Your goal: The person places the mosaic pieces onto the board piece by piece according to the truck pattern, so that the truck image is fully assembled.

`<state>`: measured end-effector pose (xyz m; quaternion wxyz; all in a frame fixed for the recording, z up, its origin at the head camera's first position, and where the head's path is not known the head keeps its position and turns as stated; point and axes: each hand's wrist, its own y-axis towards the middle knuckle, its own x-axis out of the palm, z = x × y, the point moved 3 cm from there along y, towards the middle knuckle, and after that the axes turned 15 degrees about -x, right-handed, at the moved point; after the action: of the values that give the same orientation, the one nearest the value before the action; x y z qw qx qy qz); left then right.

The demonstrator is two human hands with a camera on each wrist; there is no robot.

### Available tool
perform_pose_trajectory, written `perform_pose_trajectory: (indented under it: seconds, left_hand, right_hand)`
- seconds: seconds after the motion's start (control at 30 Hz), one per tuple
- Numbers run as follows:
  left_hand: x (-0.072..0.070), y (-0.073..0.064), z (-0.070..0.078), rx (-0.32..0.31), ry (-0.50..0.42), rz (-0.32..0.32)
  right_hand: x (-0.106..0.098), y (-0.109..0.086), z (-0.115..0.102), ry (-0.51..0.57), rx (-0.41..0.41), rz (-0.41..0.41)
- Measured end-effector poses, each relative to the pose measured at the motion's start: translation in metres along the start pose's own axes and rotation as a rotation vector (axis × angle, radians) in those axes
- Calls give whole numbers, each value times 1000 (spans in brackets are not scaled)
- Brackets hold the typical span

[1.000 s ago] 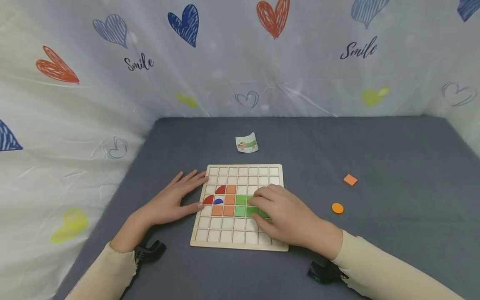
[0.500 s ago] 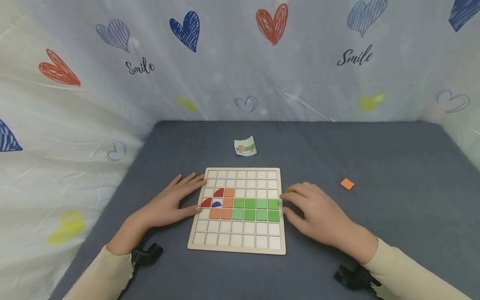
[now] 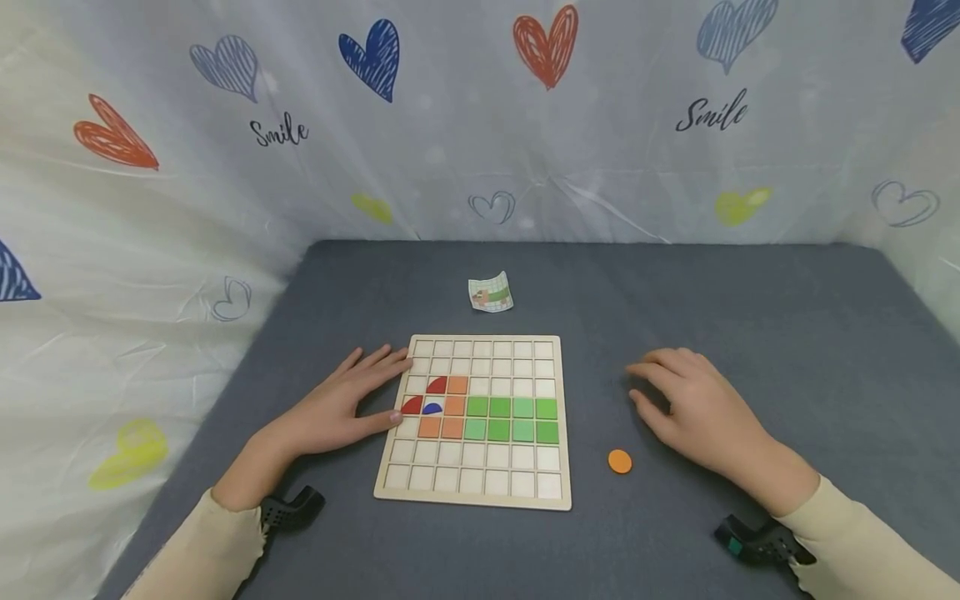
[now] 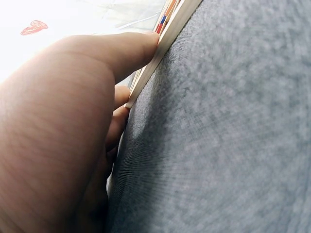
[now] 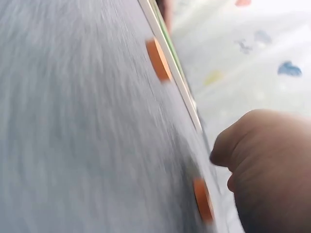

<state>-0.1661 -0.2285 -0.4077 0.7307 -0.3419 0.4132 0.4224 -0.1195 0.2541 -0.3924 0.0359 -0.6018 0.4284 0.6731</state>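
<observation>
Fingers spread, my left hand (image 3: 341, 404) rests at the left edge of a square wooden grid board (image 3: 472, 492). The left wrist view shows its thumb (image 4: 138, 48) at the board's rim. Several coloured tiles fill cells of the board: red quarter rounds (image 3: 412, 405), a blue half round (image 3: 432, 408), orange squares (image 3: 454, 406) and green squares (image 3: 499, 431). To the right of the board, my right hand (image 3: 701, 408) hovers with loosely bent fingers, no piece showing in them. Below it in the right wrist view lies an orange square piece (image 5: 203, 200), hidden in the head view. An orange disc (image 3: 619, 462) lies between hand and board.
A small picture card (image 3: 491, 292) with a green and orange pattern lies behind the board. Grey cloth (image 3: 787, 333) covers the table. A white curtain (image 3: 450, 125) printed with hearts hangs along the back and left side.
My right hand has gone from over the board to the right, now covering the orange square piece. The orange disc has shifted left and nearer to me. My left hand stays at the board's edge.
</observation>
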Motion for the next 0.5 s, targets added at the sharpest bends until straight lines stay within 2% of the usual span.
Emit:
perform_pose_trajectory:
  seconds: [0.27, 0.5]
  left_hand:
    - [0, 1, 1, 8, 13, 9]
    - [1, 1, -1, 7, 8, 13]
  right_hand:
    - [-16, -29, 29, -54, 62, 0]
    - [-17, -38, 43, -64, 121, 3]
